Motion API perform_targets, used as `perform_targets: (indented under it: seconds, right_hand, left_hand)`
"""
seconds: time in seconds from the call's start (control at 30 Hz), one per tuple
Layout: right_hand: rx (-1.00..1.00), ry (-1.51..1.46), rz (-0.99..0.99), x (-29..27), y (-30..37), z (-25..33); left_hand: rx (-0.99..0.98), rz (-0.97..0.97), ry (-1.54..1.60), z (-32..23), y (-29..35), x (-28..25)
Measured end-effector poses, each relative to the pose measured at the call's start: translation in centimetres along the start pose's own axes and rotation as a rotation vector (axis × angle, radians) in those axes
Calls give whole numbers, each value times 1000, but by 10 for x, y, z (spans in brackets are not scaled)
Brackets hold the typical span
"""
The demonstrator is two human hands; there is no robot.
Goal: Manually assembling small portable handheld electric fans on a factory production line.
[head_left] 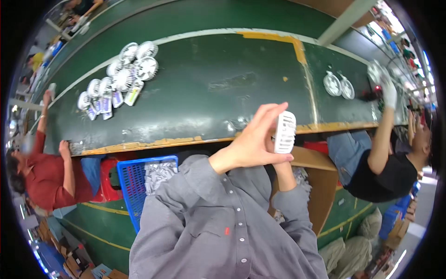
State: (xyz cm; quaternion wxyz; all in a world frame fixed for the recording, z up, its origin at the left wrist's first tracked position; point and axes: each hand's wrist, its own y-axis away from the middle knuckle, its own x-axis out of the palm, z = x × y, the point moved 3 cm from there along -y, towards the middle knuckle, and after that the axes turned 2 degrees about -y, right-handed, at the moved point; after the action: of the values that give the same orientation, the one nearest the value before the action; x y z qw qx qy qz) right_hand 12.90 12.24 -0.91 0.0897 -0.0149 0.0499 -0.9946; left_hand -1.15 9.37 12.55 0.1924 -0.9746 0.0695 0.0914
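Observation:
My left hand (248, 139) is raised in front of my chest, above the table's near edge. Its thumb and fingers close round the ends of a small white oblong plastic piece (285, 132) with rounded ends. Dark marks or slots run across the face turned to me. My right forearm (285, 176) comes up behind the left hand, and my right hand's fingers are hidden there. At the far left of the dark green table (204, 102) lies a group of white handheld fans (123, 79), several with blue or green labels on their handles.
A blue basket (133, 193) of grey-white pieces is at my left side, a cardboard box (320, 186) at my right. Co-workers sit on both sides. Two white fans (339, 86) lie near the right co-worker's gloved hand (389, 93). Yellow tape (274, 35) marks the table.

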Motion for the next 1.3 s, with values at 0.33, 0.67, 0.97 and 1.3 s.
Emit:
perform_targets:
  seconds: [0.33,0.67,0.97,1.3]
  right_hand:
    - [396,-268,464,12,46,83]
    - [558,-624,499,24,77,79]
    - [419,-434,201,35,103,91]
    - [899,-910,502,27,112,88]
  left_hand:
    - [-364,-389,742,40,55,-27]
    - [-377,-392,931,37,79,-27]
    - [-64,-414,394,31,90,-44]
    - [-416,-462,809,53,110,-22]
